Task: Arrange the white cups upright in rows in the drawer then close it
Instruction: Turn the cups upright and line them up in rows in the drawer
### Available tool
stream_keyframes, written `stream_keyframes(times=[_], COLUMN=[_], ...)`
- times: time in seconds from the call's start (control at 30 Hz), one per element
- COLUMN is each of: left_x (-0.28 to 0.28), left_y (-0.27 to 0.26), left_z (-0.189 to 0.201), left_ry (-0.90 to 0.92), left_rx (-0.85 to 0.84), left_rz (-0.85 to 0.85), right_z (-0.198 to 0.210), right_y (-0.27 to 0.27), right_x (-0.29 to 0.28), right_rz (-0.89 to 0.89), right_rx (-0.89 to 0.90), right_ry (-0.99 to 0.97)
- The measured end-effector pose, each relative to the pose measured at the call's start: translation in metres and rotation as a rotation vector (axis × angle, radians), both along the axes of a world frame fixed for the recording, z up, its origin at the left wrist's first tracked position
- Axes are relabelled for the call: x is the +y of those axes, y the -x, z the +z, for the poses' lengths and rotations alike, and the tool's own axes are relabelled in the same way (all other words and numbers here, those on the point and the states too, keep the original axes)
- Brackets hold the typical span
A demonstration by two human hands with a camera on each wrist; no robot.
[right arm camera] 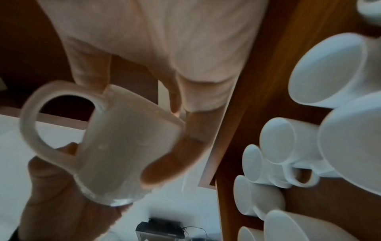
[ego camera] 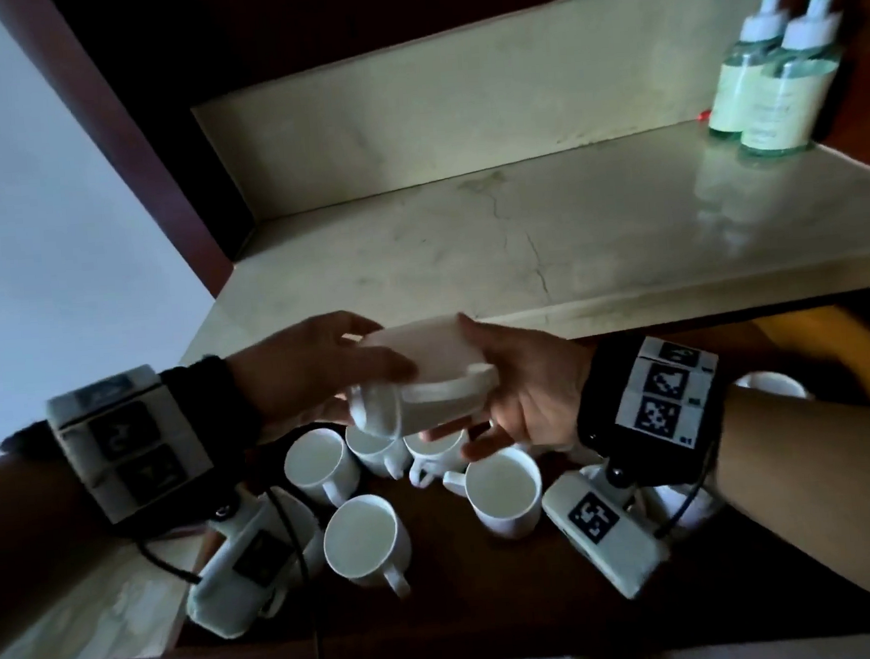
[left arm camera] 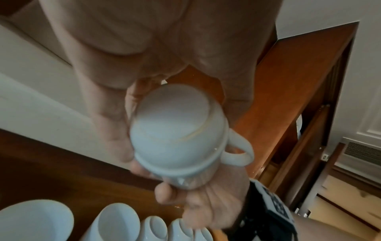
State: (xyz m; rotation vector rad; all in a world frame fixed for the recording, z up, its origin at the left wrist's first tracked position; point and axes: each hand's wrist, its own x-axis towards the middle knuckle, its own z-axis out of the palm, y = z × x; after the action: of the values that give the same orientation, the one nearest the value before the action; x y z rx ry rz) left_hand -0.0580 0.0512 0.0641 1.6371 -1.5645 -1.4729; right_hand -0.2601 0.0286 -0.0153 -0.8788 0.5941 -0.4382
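Observation:
A white cup (ego camera: 433, 365) lies on its side in the air above the open drawer (ego camera: 467, 599), handle toward me. My left hand (ego camera: 323, 373) grips its base end from the left, and my right hand (ego camera: 504, 391) grips its other end, thumb on top and fingers underneath. In the left wrist view the cup's (left arm camera: 177, 135) flat bottom faces the camera. The right wrist view shows the cup's (right arm camera: 123, 146) side and handle loop. Below the hands several white cups (ego camera: 365, 535) stand upright in a loose cluster on the drawer floor. One more cup (ego camera: 771, 385) sits far right, partly hidden by my right arm.
A pale marble counter (ego camera: 518, 230) runs behind the drawer, its front edge just beyond the hands. Two pump bottles (ego camera: 775, 74) stand at its back right corner. Dark wood panels frame the alcove on the left. The drawer's front rail (ego camera: 342, 655) crosses the bottom.

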Motion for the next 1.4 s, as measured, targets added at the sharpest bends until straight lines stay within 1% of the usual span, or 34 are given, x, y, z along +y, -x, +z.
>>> stream_keyframes(times=[0.07,0.1,0.13,0.17,0.2,0.23,0.27,0.3,0.33,0.4,0.53,0.63,0.77,0.93,1.03,1.17,1.4], left_x=[0.004,0.005,0.005,0.003,0.002,0.0,-0.001,-0.002,-0.002,-0.001,0.007,0.015,0.026,0.033,0.033,0.031,0.018], left_y=[0.0,-0.002,-0.003,-0.008,-0.014,-0.019,-0.026,-0.03,-0.035,-0.045,-0.064,-0.078,-0.096,-0.11,-0.112,-0.107,-0.069], left_z=[-0.006,-0.009,-0.011,-0.012,-0.011,-0.01,-0.008,-0.005,-0.003,-0.002,-0.007,-0.013,-0.016,-0.02,-0.02,-0.019,-0.018], left_ry=[0.038,0.052,0.065,0.085,0.107,0.134,0.171,0.213,0.242,0.266,0.28,0.283,0.259,0.273,0.274,0.284,0.289], left_rx=[0.003,-0.027,-0.102,-0.225,-0.371,-0.523,-0.647,-0.727,-0.77,-0.788,-0.743,-0.722,-0.678,-0.658,-0.638,-0.623,-0.641], left_rz=[-0.001,-0.025,-0.085,-0.171,-0.248,-0.294,-0.306,-0.308,-0.31,-0.32,-0.309,-0.317,-0.333,-0.331,-0.349,-0.39,-0.477], right_z=[0.004,0.006,0.008,0.01,0.01,0.01,0.008,0.005,0.001,-0.007,-0.022,-0.034,-0.054,-0.075,-0.083,-0.094,-0.099], right_y=[-0.007,-0.011,-0.014,-0.019,-0.025,-0.029,-0.035,-0.039,-0.044,-0.056,-0.079,-0.095,-0.107,-0.121,-0.124,-0.123,-0.119], right_x=[-0.004,-0.004,-0.003,0.0,0.003,0.007,0.012,0.017,0.021,0.027,0.034,0.037,0.036,0.033,0.032,0.035,0.037], right_rz=[-0.058,-0.078,-0.101,-0.125,-0.152,-0.155,-0.104,-0.014,0.088,0.237,0.459,0.576,0.667,0.738,0.741,0.712,0.725], right_rx=[0.024,0.062,0.109,0.185,0.327,0.526,0.736,0.91,1.031,1.156,1.327,1.419,1.525,1.635,1.647,1.617,1.588], right_ry=[0.006,0.028,0.069,0.152,0.304,0.515,0.743,0.931,1.043,1.091,1.128,1.169,1.237,1.345,1.334,1.314,1.291])
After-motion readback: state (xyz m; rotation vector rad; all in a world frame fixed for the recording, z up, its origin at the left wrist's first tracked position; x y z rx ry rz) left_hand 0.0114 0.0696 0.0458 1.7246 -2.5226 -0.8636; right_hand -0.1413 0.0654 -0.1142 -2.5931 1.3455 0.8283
